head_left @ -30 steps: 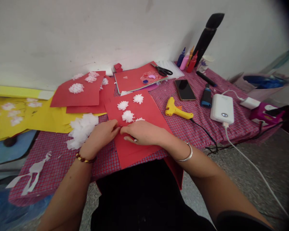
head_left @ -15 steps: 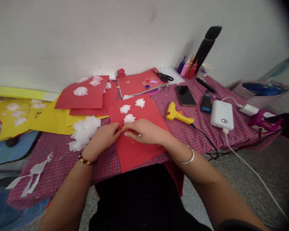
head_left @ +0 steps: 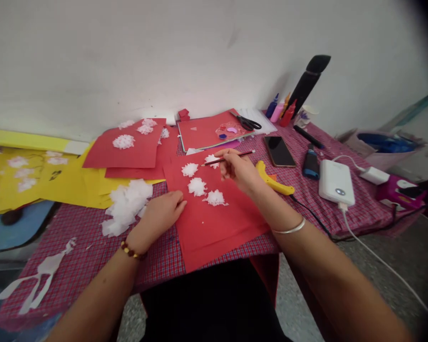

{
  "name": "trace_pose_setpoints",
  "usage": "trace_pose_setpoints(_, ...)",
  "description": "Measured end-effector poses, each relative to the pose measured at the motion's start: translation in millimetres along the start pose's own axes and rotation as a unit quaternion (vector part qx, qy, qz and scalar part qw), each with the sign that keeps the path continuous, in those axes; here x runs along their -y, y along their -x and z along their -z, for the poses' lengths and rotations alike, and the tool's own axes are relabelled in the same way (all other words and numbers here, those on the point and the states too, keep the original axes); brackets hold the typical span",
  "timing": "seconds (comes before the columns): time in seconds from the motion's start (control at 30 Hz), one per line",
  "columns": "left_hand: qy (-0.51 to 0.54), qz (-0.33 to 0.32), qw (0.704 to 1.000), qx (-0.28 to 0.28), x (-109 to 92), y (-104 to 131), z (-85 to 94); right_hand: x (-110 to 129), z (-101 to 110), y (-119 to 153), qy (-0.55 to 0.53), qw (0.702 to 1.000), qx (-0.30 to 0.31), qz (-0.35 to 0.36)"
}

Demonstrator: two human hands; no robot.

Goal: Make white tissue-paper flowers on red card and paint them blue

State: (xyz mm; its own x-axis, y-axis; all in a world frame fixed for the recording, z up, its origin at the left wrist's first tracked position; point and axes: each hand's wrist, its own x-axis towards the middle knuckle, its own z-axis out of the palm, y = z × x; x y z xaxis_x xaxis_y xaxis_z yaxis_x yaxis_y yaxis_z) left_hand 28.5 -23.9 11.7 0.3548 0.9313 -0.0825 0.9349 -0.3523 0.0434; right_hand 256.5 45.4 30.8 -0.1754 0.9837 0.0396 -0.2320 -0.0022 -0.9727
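My right hand [head_left: 237, 168] is closed around a thin dark pencil [head_left: 244, 153], slanting over the upper part of a red paper sheet [head_left: 217, 230]. Its lower end points left, close to the white crumpled-paper puffs. Three puffs show fully: an upper-left one [head_left: 189, 169], a middle one [head_left: 197, 186] and a lower one [head_left: 216, 198]. Another puff [head_left: 211, 160] is partly covered by the pencil and my fingers. On the sheet's left edge, my left hand [head_left: 164, 209] rests palm down with nothing in it. Beside its wrist lies a heap of white tissue pieces [head_left: 128, 202].
Right of the sheet lie a yellow glue gun [head_left: 280, 184], a phone [head_left: 279, 151] and a white power bank [head_left: 336, 182] with cables. Scissors [head_left: 248, 122] sit behind. Red sheets with puffs [head_left: 128, 156] and yellow paper [head_left: 67, 180] are at left; white scraps [head_left: 50, 266] lie front left.
My hands have parted. My right hand has moved up and right and now holds the pencil. The lower puff, previously hidden by my hands, is now visible. My left hand lies flatter at the sheet's edge.
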Motion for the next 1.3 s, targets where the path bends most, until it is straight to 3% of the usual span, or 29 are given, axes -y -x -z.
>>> trace_pose_setpoints(0.13, -0.015, -0.016, 1.0, 0.003, -3.8, 4.4, -7.0, 5.1, 10.9, -14.2, 0.098, 0.995, 0.018, 0.019)
trace_pose_setpoints(0.27, -0.013, -0.097, 0.995, -0.007, -9.1, 13.4, -21.2, -0.5, 31.1, -22.8, 0.159, 0.981, -0.066, 0.086)
trace_pose_setpoints(0.37, 0.01, -0.182, 0.982, -0.058, -10.6, 17.2, -29.3, -7.4, 46.1, -23.3, 0.17, 0.975, -0.108, 0.092)
trace_pose_setpoints(0.43, 0.047, -0.202, 0.975, -0.084, -9.4, 17.3, -29.6, -10.1, 51.9, -20.5, 0.181, 0.973, -0.115, 0.091)
trace_pose_setpoints(0.53, 0.101, -0.198, 0.971, -0.085, -5.4, 15.6, -25.0, -9.9, 51.5, -12.6, 0.245, 0.962, -0.07, 0.096)
trace_pose_setpoints(0.7, 0.13, -0.211, 0.967, -0.058, -0.5, 14.1, -20.5, -8.1, 36.6, 4.9, 0.38, 0.906, 0.112, 0.148)
trace_pose_setpoints(0.77, 0.131, -0.211, 0.968, -0.041, -0.4, 14.1, -21.4, -9.2, 34.2, 10.7, 0.381, 0.903, 0.132, 0.146)
trace_pose_setpoints(0.87, 0.135, -0.203, 0.97, -0.015, -1.3, 13.6, -23.0, -8.9, 40.1, 13.7, 0.379, 0.912, 0.022, 0.154)
trace_pose_setpoints(0.97, 0.15, -0.19, 0.97, -0.007, -2.4, 12.1, -23.7, -3.2, 52.6, 7.4, 0.451, 0.869, -0.084, 0.185)
trace_pose_setpoints(1.03, 0.16, -0.182, 0.97, -0.001, -3.6, 10.6, -24.1, 1.6, 59.9, 1.2, 0.512, 0.834, -0.082, 0.19)
trace_pose_setpoints(1.1, 0.163, -0.173, 0.971, 0.006, -5.4, 9.1, -25.3, 4.2, 64.3, -3.1, 0.538, 0.818, -0.073, 0.189)
trace_pose_setpoints(1.3, 0.156, -0.16, 0.975, 0.007, -9.5, 8.0, -32.8, -4.5, 61.2, 0.2, 0.491, 0.848, -0.055, 0.189)
